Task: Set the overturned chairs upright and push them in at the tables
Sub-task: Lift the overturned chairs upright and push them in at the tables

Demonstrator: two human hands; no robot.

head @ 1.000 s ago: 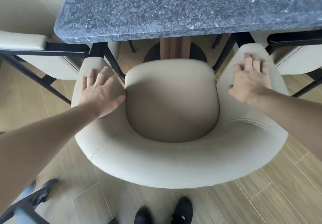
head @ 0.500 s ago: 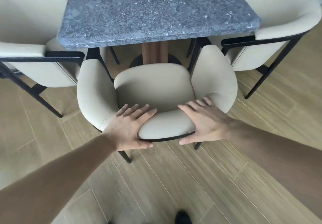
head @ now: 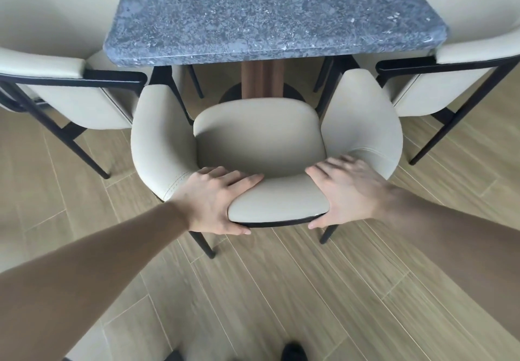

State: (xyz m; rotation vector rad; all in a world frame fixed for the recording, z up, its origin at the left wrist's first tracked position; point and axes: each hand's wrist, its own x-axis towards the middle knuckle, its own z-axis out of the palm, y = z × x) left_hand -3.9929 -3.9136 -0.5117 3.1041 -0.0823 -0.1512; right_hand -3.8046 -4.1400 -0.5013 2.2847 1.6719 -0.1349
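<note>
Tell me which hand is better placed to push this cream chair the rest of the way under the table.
Probably the left hand: it grips the cream upholstered chair's curved backrest firmly, thumb beneath the rim. The right hand holds the same backrest but is motion-blurred. The seat lies mostly outside the grey speckled stone table.

Pale wood-plank floor (head: 281, 290) under three cream chairs (head: 261, 141), seemingly upright.

Dining area, of a home or a café; which of the two cannot be told. Indicators: a speckled grey stone worktop (head: 270, 14) on a central wooden pedestal (head: 261, 79); matching cream upholstered armchairs (head: 363, 124) with black metal legs on three sides; wood-look plank floor (head: 309, 290).
</note>
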